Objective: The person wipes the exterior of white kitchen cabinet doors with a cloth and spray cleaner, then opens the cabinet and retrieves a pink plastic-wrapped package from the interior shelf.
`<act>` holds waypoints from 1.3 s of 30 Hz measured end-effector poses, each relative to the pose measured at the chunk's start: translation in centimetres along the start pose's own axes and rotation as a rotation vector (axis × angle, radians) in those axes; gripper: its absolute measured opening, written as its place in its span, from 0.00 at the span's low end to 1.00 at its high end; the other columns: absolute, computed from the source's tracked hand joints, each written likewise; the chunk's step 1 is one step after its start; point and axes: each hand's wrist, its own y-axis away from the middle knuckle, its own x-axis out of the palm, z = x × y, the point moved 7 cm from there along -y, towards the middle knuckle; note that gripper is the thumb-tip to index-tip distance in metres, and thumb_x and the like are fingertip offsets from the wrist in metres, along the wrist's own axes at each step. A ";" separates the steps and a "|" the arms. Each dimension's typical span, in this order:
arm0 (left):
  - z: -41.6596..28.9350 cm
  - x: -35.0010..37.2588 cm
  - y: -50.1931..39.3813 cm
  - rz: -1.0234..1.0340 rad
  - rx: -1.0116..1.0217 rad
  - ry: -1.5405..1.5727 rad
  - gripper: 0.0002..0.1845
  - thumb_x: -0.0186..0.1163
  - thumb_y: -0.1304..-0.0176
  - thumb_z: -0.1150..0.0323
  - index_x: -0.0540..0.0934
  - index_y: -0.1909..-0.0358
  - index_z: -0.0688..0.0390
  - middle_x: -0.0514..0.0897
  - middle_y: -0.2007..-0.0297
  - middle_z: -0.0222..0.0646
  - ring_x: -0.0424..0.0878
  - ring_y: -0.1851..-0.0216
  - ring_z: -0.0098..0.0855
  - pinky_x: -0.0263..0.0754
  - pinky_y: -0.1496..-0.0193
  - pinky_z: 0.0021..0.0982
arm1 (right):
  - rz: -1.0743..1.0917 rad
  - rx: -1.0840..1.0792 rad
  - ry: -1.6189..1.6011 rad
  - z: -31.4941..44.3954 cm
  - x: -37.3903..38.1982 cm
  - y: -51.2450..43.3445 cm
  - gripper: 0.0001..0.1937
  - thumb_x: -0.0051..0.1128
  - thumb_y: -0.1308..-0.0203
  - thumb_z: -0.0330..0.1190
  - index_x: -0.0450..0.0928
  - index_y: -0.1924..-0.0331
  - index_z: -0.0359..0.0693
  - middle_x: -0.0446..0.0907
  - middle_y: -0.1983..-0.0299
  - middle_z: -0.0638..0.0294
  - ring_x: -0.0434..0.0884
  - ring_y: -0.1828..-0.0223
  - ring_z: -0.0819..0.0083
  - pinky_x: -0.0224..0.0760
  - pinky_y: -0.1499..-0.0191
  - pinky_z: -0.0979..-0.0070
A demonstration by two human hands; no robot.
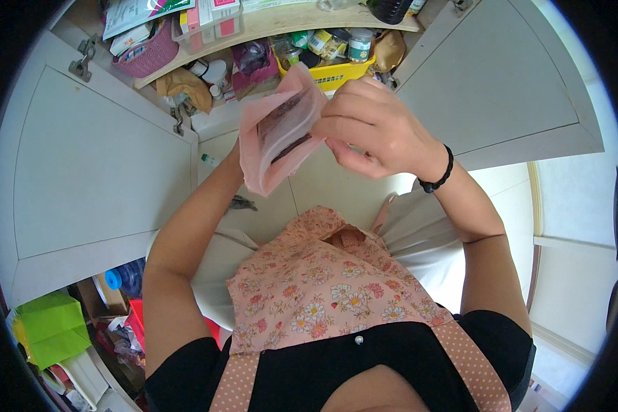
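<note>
A pink pouch-like bag (280, 141) is held up in front of me with its mouth spread apart. Inside it a whitish translucent lining and some dark contents show. My left hand (236, 160) supports the bag from behind and below; its fingers are hidden by the bag, and only the wrist side shows. At the bag's right edge, the thumb and fingertips of my right hand (373, 129) pinch the rim. A black braided bracelet (438, 172) circles my right wrist. A floral apron (314, 293) covers my lap below.
Two cabinet doors, left (103, 154) and right (499, 87), stand open on either side. Between them a shelf (283, 28) carries a purple basket (149, 56) and a clear box (208, 38). Beneath, a yellow basket (335, 77) holds jars and packets. A green bag (54, 329) lies lower left.
</note>
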 end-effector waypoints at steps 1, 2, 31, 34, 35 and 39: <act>-0.1 0.0 -0.1 -0.026 0.032 0.012 0.30 0.74 0.43 0.63 0.77 0.42 0.68 0.82 0.57 0.42 0.78 0.60 0.38 0.76 0.50 0.29 | -0.014 0.013 0.025 -0.2 0.1 0.1 0.12 0.62 0.49 0.30 0.81 0.58 0.40 0.82 0.55 0.61 0.79 0.56 0.61 0.73 0.53 0.65; -0.1 0.1 -0.3 -0.006 0.016 -0.008 0.30 0.74 0.43 0.63 0.77 0.42 0.68 0.82 0.56 0.42 0.78 0.60 0.38 0.76 0.50 0.29 | -0.028 0.026 0.049 -0.3 0.1 0.1 0.12 0.62 0.49 0.30 0.81 0.59 0.41 0.82 0.54 0.61 0.79 0.55 0.61 0.73 0.51 0.65; -2.7 -0.7 -0.9 0.048 -0.010 -0.099 0.41 0.72 0.37 0.67 0.66 0.24 0.59 0.75 0.31 0.40 0.75 0.31 0.35 0.71 0.28 0.38 | 0.010 0.240 -0.180 -1.8 0.4 0.0 0.05 0.62 0.38 0.29 0.79 0.60 0.46 0.79 0.30 0.60 0.66 0.28 0.50 0.50 0.27 0.52; -2.0 0.0 -0.5 0.038 -0.093 0.054 0.40 0.72 0.37 0.66 0.66 0.24 0.59 0.75 0.32 0.40 0.75 0.31 0.35 0.71 0.28 0.39 | -0.068 0.319 -0.158 -2.9 0.6 0.2 0.05 0.64 0.33 0.32 0.78 0.58 0.46 0.78 0.29 0.58 0.67 0.30 0.53 0.50 0.26 0.55; -1.6 0.0 -0.4 0.039 -0.126 0.094 0.40 0.72 0.37 0.66 0.66 0.24 0.59 0.75 0.32 0.40 0.75 0.31 0.35 0.71 0.29 0.39 | -0.089 0.347 -0.150 -3.3 0.7 0.3 0.05 0.64 0.31 0.33 0.78 0.57 0.46 0.77 0.28 0.58 0.68 0.31 0.54 0.51 0.26 0.56; 0.1 1.0 0.1 0.051 -0.238 0.262 0.39 0.71 0.36 0.65 0.67 0.24 0.59 0.76 0.32 0.40 0.75 0.32 0.36 0.72 0.29 0.39 | -0.199 0.442 -0.246 -5.6 1.1 1.5 0.07 0.64 0.30 0.34 0.77 0.55 0.43 0.77 0.28 0.59 0.68 0.32 0.62 0.52 0.26 0.63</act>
